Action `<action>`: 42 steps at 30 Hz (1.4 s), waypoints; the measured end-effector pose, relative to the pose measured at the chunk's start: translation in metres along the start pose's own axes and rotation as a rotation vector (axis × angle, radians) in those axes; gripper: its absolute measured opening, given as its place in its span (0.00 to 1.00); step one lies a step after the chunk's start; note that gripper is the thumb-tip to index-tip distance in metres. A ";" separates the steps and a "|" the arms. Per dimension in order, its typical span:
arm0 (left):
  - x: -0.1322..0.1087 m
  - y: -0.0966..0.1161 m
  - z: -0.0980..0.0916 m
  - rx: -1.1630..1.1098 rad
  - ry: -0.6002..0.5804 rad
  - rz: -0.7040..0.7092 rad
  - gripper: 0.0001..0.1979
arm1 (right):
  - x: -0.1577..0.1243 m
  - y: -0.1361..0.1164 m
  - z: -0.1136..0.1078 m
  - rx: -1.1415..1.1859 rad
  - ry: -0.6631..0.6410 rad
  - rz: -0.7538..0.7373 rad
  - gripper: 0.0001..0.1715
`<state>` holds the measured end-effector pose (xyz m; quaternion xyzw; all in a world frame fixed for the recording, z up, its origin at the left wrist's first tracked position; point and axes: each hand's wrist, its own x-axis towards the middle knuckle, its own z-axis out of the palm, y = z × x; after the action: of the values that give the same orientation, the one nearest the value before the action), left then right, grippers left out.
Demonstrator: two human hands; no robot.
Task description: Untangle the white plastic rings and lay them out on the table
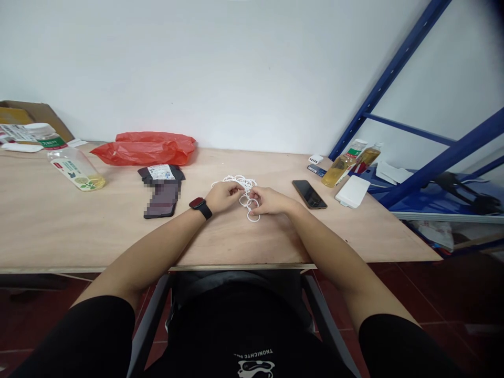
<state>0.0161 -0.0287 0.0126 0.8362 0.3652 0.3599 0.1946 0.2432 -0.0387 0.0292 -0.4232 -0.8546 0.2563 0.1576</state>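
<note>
A small heap of white rings (239, 181) lies on the wooden table (118, 236) in front of me. My left hand (224, 197), with a black watch on its wrist, is closed in a pinch on a white ring at the near side of the heap. My right hand (270, 201) is closed too, its fingers gripping linked white rings (253, 210) that trail onto the table below it. Both hands meet just near the heap.
A dark phone (309, 193) and a white box (352, 191) lie right of my hands, with two bottles (343, 164) behind. A black pouch (161, 197), a red bag (147, 148) and a lying bottle (73, 165) sit at left. Blue shelving (433, 157) stands at right.
</note>
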 end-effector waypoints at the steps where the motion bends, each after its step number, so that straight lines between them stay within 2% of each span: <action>1: -0.001 0.002 0.001 0.004 -0.063 0.015 0.12 | 0.000 0.003 -0.002 0.016 0.016 0.009 0.26; 4: -0.004 0.008 0.005 0.061 -0.240 0.055 0.14 | 0.000 0.015 -0.009 0.076 0.052 0.051 0.22; 6: -0.004 0.011 0.008 0.082 -0.304 0.070 0.14 | 0.001 0.025 -0.011 0.104 0.056 0.085 0.20; 9: -0.004 0.013 0.011 0.084 -0.343 0.079 0.14 | 0.002 0.032 -0.011 0.132 0.060 0.095 0.18; 13: -0.003 0.012 0.011 0.066 -0.373 0.089 0.12 | 0.004 0.031 -0.009 0.129 0.071 0.051 0.15; 18: -0.004 0.011 0.010 0.054 -0.425 0.094 0.07 | 0.003 0.026 -0.010 0.119 -0.095 -0.033 0.13; 21: -0.004 0.011 0.011 0.005 -0.374 0.077 0.06 | 0.002 0.024 -0.010 0.135 -0.129 -0.031 0.12; 25: -0.003 0.012 0.012 -0.127 -0.180 -0.023 0.08 | 0.002 0.022 -0.008 0.159 -0.071 0.036 0.09; 28: -0.001 0.010 0.009 -0.205 -0.089 -0.089 0.11 | 0.001 0.021 -0.007 0.202 -0.060 0.052 0.09; 33: 0.003 -0.001 0.008 -0.258 -0.021 -0.126 0.16 | 0.001 0.019 -0.007 0.283 -0.102 0.075 0.17; 37: 0.004 -0.011 0.011 -0.298 0.033 -0.155 0.17 | 0.002 0.017 -0.006 0.389 -0.034 0.108 0.12; 42: 0.005 -0.011 0.012 -0.311 0.108 -0.195 0.18 | 0.004 0.019 -0.002 0.535 0.003 0.151 0.07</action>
<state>0.0220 -0.0189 0.0005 0.7361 0.3945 0.4359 0.3354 0.2541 -0.0247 0.0198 -0.4296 -0.7223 0.4832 0.2454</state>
